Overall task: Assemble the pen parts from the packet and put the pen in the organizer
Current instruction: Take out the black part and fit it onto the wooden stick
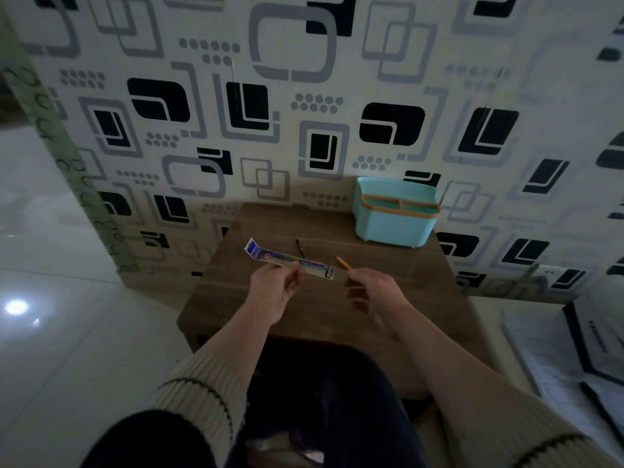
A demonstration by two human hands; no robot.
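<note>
Packet: a long, thin packet (290,260) with a blue end is held up over the counter, lying almost flat, with its blue end to the left.
Left hand: the packet is pinched near its middle by the left hand (275,292), between thumb and fingers.
Right hand: a thin orange pen part (344,263) is pinched by the right hand (373,293); its tip is pointed up and to the left, just beside the packet's right end. It cannot be told if the two are touching.
Dark part: a thin dark stick (299,248) is seen behind the packet. It cannot be told if it is lying on the counter.
Organizer: a light blue organizer (395,214) with an orange-brown rim is stood at the far right corner of the counter, against the wall. Two compartments are seen inside.
Counter: a small brown wooden counter (324,315) is set against the wall.
Wall: the wall (304,96) is covered in black and grey square shapes.
Sleeves: cream ribbed sleeves (202,400) with a dark stripe are worn on both arms.
</note>
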